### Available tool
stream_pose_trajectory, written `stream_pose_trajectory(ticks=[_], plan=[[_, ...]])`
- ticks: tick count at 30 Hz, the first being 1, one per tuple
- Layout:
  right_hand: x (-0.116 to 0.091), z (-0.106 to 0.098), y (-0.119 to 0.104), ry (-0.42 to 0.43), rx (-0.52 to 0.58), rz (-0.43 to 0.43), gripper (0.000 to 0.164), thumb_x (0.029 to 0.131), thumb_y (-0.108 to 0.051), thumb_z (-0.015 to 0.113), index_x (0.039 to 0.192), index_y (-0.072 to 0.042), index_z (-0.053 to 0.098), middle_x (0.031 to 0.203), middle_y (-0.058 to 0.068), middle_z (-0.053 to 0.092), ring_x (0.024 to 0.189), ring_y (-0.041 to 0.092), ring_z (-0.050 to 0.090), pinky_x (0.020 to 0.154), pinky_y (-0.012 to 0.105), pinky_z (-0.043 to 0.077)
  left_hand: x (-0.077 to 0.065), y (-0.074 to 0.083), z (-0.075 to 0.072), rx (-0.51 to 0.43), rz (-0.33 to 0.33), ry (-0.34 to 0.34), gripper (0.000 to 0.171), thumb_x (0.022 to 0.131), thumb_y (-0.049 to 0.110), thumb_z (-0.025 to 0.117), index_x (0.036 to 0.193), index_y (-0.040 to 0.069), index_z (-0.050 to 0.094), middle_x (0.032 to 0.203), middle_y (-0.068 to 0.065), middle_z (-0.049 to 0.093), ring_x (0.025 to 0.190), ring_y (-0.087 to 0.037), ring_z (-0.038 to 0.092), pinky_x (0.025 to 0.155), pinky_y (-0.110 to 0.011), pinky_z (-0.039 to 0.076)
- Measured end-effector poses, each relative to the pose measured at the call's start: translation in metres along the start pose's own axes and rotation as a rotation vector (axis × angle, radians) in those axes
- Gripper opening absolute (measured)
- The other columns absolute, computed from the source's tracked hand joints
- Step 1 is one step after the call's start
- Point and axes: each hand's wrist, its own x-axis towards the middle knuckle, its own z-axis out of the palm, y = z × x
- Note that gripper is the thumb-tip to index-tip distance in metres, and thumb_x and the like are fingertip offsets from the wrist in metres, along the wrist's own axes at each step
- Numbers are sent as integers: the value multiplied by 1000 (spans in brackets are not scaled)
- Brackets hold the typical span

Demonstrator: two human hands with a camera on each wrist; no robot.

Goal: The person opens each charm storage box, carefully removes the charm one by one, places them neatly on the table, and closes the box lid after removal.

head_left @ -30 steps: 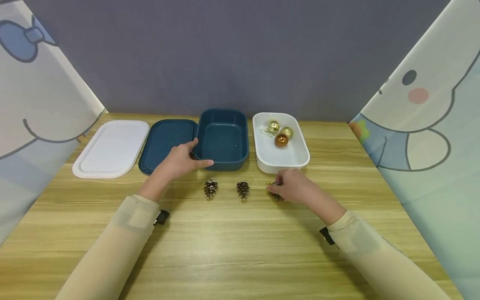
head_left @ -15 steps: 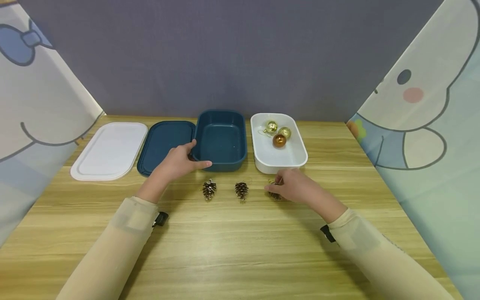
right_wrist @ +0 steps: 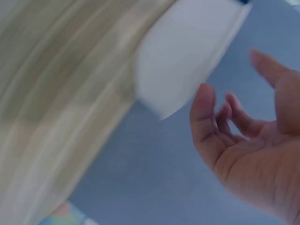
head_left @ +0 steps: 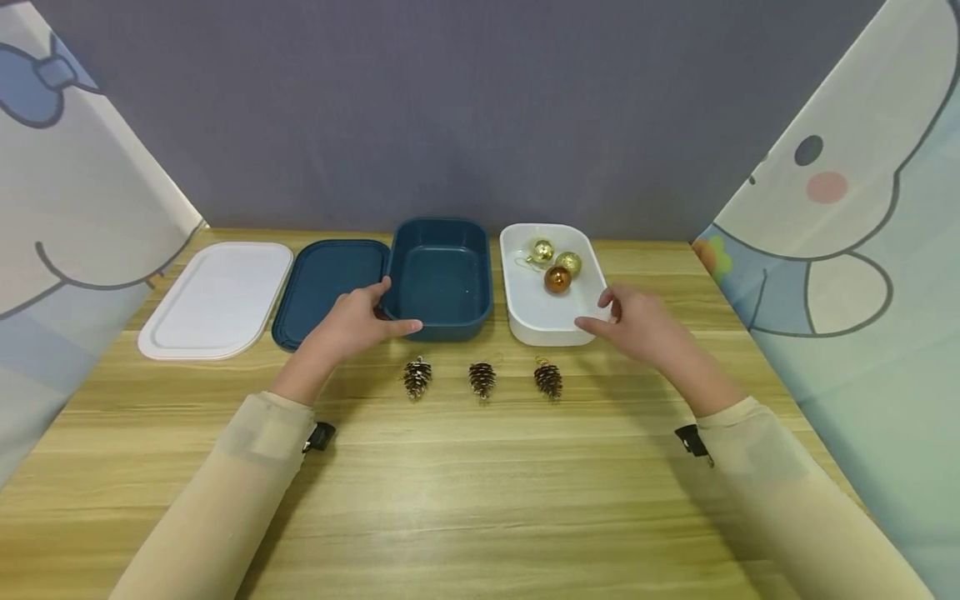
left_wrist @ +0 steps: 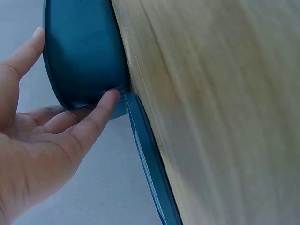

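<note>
Clearly, near the centre of the frame, the left hand (head_left: pixel 352 321) rests spread wide against the lower-left corner of the blue box (head_left: pixel 442 289). Right of centre, the right hand (head_left: pixel 643 325), loosely curved with thumb apart, is at the lower-right corner of the white box (head_left: pixel 551 335); whether it touches, I cannot tell. Three shiny balls (head_left: pixel 557 279) lie inside, and below both boxes lie three pine cones (head_left: pixel 482 381).

Pale cream long-sleeved fabric left sleeve (head_left: pixel 228 492), matching pale cream right sleeve (head_left: pixel 795 500), small black angular left-wrist fitting (head_left: pixel 321 437), similar black right-wrist fitting (head_left: pixel 691 440), fine detail too small to confirm
</note>
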Motion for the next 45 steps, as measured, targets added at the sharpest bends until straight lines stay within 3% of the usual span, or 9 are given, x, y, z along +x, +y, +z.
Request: stream_pose_trajectory(ticks=[3, 7, 13, 18, 27, 30, 36, 40, 45], plan=[[10, 0, 22, 0, 26, 13, 82, 99, -55, 72, 149, 3, 45, 140, 34, 49, 119, 47, 57, 96, 61, 54, 1, 0, 1, -5, -9, -7, 112, 95, 57, 76, 172, 8, 10, 173, -29, 25, 156, -47, 36, 121, -64, 42], [21, 6, 47, -44, 64, -6, 100, 98, -60, 70, 167, -3, 26, 164, 40, 26, 145, 59, 41, 115, 76, 40, 2, -1, 2, -12, -19, -18, 112, 95, 57, 76, 172, 9, 9, 173, -29, 23, 158, -46, 33, 122, -64, 40], [27, 18, 57, -94, 198, -131, 100, 102, -50, 70, 173, -10, 10, 171, 29, 31, 157, 50, 34, 126, 69, 29, 1, 0, 1, -5, -24, -14, 112, 95, 57, 76, 172, 9, 9, 172, -31, 25, 156, -46, 37, 120, -64, 43], [25, 18, 55, -166, 201, -43, 115, 99, -66, 65, 172, -19, -11, 174, 31, 20, 157, 53, 31, 127, 68, 28, 1, 1, -1, 4, -26, -13, 114, 94, 60, 75, 172, 10, 9, 172, -31, 24, 157, -47, 34, 121, -65, 41], [24, 18, 54, -185, 277, -23, 118, 97, -67, 67, 172, -20, -11, 172, 33, 24, 155, 49, 35, 127, 67, 29, 0, 6, -5, 86, -26, -27, 116, 95, 64, 72, 172, 6, 8, 171, -31, 28, 154, -51, 36, 120, -68, 40], [24, 18, 56, -202, 299, -14, 121, 95, -69, 68, 172, -20, -12, 171, 33, 26, 154, 48, 36, 127, 68, 30, -1, 17, -11, 131, -9, -39, 116, 96, 69, 67, 172, 5, 7, 174, -30, 20, 157, -52, 30, 122, -70, 36], [25, 16, 57, -228, 289, 16, 124, 94, -72, 67, 171, -20, -15, 171, 36, 22, 156, 51, 32, 127, 69, 27, 5, 50, -22, 174, 84, 7, 99, 102, 63, 61, 172, 11, 15, 178, -22, 16, 163, -49, 17, 126, -71, 27], [25, 14, 56, -231, 269, 20, 125, 93, -73, 67, 171, -20, -15, 170, 37, 23, 156, 53, 31, 127, 70, 27, 19, 78, -20, 179, 144, 6, 87, 105, 55, 62, 171, 12, 24, 177, -18, 23, 164, -44, 21, 127, -68, 30], [24, 16, 55, -233, 291, 6, 125, 94, -70, 69, 171, -15, -12, 169, 36, 28, 153, 51, 36, 126, 69, 30, 44, 111, -13, 206, 179, -58, 81, 106, 51, 61, 169, 12, 29, 175, -14, 31, 160, -39, 32, 125, -61, 39]])
